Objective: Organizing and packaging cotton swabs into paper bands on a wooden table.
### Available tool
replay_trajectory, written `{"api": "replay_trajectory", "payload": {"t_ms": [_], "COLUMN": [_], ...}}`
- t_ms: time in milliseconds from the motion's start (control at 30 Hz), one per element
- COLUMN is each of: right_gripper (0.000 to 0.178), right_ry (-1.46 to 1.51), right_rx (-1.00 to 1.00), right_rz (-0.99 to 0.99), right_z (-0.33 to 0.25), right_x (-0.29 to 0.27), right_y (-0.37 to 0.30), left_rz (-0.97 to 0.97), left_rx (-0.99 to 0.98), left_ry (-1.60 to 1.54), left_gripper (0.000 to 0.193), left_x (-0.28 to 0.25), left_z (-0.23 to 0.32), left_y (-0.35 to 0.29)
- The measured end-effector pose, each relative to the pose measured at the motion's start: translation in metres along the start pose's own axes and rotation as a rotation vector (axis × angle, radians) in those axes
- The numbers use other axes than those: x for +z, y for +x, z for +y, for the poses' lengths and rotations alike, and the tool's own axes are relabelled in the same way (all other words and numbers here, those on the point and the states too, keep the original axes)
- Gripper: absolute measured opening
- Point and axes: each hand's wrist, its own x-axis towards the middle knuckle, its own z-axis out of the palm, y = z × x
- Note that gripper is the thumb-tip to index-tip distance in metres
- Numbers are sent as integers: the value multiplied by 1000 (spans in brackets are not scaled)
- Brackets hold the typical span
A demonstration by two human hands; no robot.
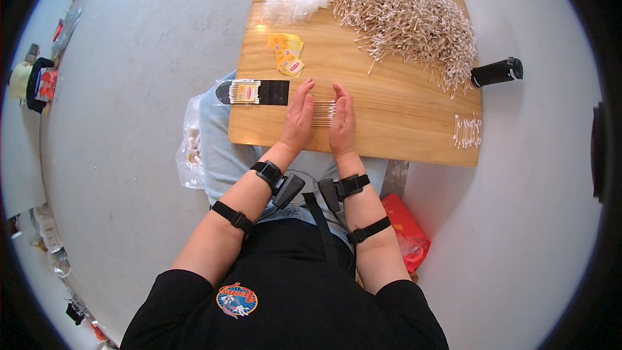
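A row of cotton swabs (322,114) lies side by side on the wooden table (402,131) near its front edge. My left hand (300,115) stands on edge at the row's left end, fingers stretched out. Facing it at the right end is my right hand (342,119), its fingers likewise extended. The palms face each other with the swabs between them; whether both touch the tips is hard to make out. Left of my left hand lies a clear bag of swabs with a yellow card (243,91), partly over a black strip (275,93).
Yellow cards (286,52) lie beyond my left hand, with clear plastic bags (295,1) farther back. A large heap of cotton swabs (408,16) covers the far right. A black bottle (497,72) lies at the right edge, and a small group of swabs (467,131) sits at the near right corner.
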Motion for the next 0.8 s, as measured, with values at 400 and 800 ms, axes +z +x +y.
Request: {"api": "replay_trajectory", "payload": {"t_ms": [400,800], "right_gripper": [40,25], "right_ry": [34,-454], "right_rx": [-21,-304], "right_rz": [65,-6], "right_z": [7,-10], "right_x": [0,-46], "right_y": [-3,-16], "left_rz": [-38,-251], "left_rx": [-63,266], "left_ry": [-90,1040], "left_gripper": [43,56], "left_x": [1,-5], "left_z": [0,-7], "left_y": [4,-9]}}
